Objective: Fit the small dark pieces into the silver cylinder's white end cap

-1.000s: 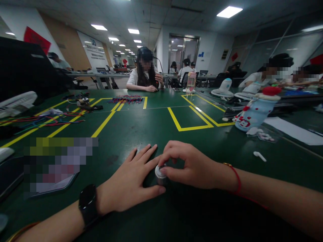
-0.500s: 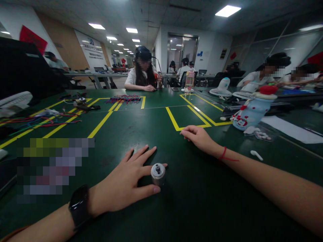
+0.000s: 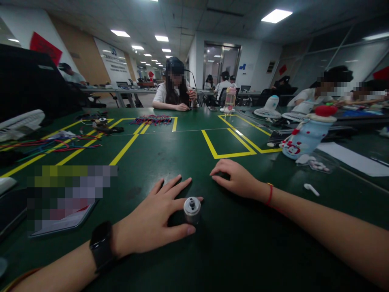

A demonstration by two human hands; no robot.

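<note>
A small silver cylindrical motor (image 3: 192,209) stands upright on the green table, its round end with a short dark shaft and small holes facing up. My left hand (image 3: 156,215) lies flat with fingers spread, a dark watch on its wrist. Its index finger passes behind the motor and its thumb lies in front, so the two flank it; whether they press on it is unclear. Beyond the motor to the right, my right hand (image 3: 234,178) rests low over the table, fingers curled and the thumb tip close to the index fingertip. Anything between those tips is too small or hidden to make out.
Yellow tape (image 3: 237,155) marks the table (image 3: 164,154). Coloured wires (image 3: 153,119) lie at the back. A blurred-out phone-like slab (image 3: 67,223) is at left. A blue bottle (image 3: 310,136), a white earbud (image 3: 311,189) and paper (image 3: 352,158) are at right. Opposite sits a person (image 3: 174,89).
My right hand has come slightly nearer to me and to the left, its thumb dropping below the index finger. The left hand and motor keep their arrangement; the view has shifted slightly.
</note>
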